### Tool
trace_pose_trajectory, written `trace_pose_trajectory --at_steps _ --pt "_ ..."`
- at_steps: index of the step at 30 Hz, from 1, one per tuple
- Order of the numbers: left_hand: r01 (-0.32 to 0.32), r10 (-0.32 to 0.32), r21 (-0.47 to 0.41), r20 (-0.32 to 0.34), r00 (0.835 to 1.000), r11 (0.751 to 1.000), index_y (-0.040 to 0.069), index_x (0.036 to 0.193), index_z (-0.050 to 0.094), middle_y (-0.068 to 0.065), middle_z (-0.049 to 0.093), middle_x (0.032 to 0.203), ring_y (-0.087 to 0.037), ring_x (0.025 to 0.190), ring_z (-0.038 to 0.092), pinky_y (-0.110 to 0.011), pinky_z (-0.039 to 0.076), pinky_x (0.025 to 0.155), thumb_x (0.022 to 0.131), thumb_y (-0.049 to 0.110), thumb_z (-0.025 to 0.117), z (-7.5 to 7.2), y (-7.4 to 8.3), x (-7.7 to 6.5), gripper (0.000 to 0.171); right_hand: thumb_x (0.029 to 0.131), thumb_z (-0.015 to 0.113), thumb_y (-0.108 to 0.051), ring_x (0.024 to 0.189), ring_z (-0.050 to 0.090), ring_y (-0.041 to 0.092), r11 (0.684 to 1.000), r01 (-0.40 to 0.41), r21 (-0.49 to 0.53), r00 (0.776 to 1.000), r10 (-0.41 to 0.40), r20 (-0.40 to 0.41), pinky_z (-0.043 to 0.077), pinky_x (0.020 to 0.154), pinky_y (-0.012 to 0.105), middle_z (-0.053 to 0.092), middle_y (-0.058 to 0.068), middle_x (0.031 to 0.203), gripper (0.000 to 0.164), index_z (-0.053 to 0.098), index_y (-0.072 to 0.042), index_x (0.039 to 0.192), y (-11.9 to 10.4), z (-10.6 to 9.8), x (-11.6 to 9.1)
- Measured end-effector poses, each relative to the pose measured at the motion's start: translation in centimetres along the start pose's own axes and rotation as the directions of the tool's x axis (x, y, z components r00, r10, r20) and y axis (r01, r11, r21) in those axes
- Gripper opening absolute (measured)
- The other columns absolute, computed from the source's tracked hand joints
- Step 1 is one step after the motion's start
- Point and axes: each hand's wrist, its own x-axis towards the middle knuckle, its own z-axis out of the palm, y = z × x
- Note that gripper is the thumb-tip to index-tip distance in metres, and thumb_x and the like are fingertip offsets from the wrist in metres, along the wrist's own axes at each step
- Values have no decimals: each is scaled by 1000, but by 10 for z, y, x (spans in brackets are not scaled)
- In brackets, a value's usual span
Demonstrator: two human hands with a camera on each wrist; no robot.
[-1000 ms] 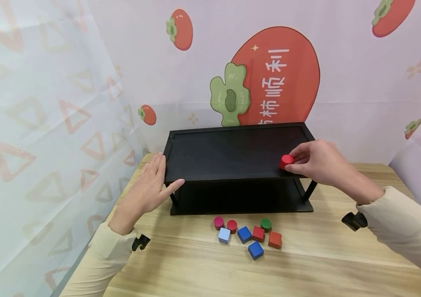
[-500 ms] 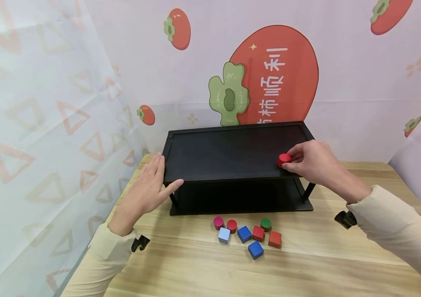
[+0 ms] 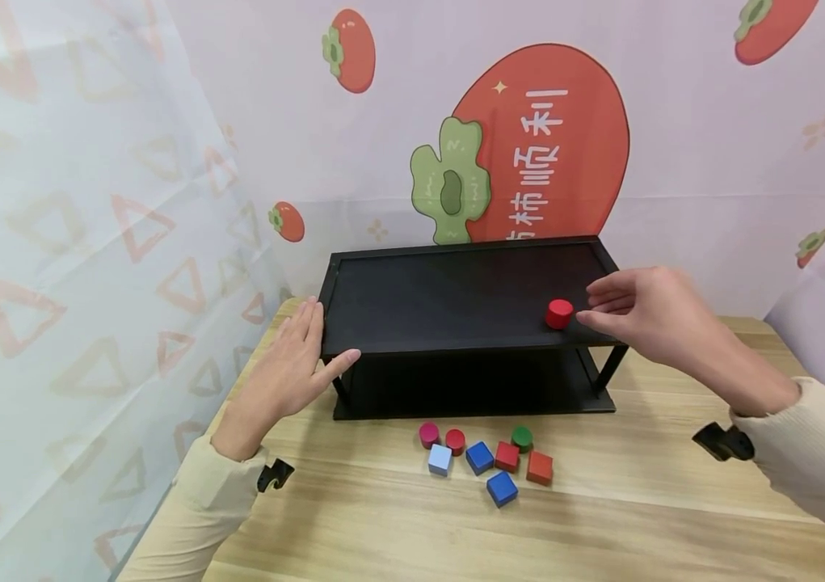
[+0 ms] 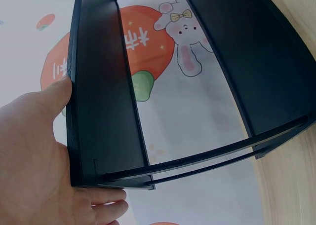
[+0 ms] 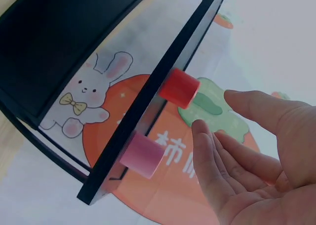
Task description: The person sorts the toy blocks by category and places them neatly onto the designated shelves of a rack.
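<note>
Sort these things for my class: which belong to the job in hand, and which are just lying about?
Seem to belong to the job:
black shelf, touched by the left hand
red round block on top, beside the right hand
pink round block, also on top

Lying about on the table, perhaps for later use:
five loose cubes
three loose round blocks

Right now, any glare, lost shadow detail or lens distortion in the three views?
Head: black shelf loses detail in its dark lower tier, soft shadows on table; left wrist: shelf's outer edge bows, likely lens distortion; right wrist: backdrop washes out upper right, red cylinder reads clearly.
</note>
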Motion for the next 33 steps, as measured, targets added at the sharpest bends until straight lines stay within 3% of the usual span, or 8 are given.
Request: trace_pose_trajectory --at_steps 2,8,15,20,26,33 --pt "0 0 -1 1 1000 1000 -8 166 6 -25 5 177 -41 166 6 -59 11 135 107 66 44 0 0 0 102 90 85 -23 92 80 31 1000 14 -4 1000 -14 -10 56 67 12 81 21 106 39 77 3 118 0 0 -6" --pt "-1 1 -1 12 1000 1000 -8 166 5 -25 3 177 -41 166 4 -59 10 135 107 66 44 -2 1 1 102 83 92 -17 77 80 23 995 103 6 993 -103 -51 59 65 13 82 15 94 33 80 3 106 3 14 -24" --pt "5 -5 -4 17 1000 1000 -8 166 5 -25 2 177 -41 166 3 -59 10 135 107 65 44 -2 1 1 102 84 91 -20 83 77 16 996 28 82 996 -35 83 64 71 22 80 10 100 36 78 0 111 5 41 -38" --pt "6 -6 -4 21 1000 1000 -8 166 5 -24 1 177 -41 166 4 -59 9 135 107 65 44 -2 1 1 102 83 91 -18 85 75 16 994 52 95 984 -67 166 67 77 36 79 9 102 37 77 0 113 9 63 -44" --pt "7 -7 -1 28 1000 1000 -8 166 5 -25 1 177 -41 166 4 -59 9 135 107 66 43 -3 2 1 102 82 91 -14 89 76 15 991 117 64 960 -130 249 67 81 38 79 7 106 36 78 -3 114 15 88 -42" --pt "6 -6 -7 26 1000 1000 -8 166 5 -25 2 177 -41 166 5 -60 9 135 107 66 42 -3 3 0 102 84 87 -5 92 75 15 976 174 130 897 -211 389 67 84 40 79 10 109 31 78 -1 113 20 110 -29"
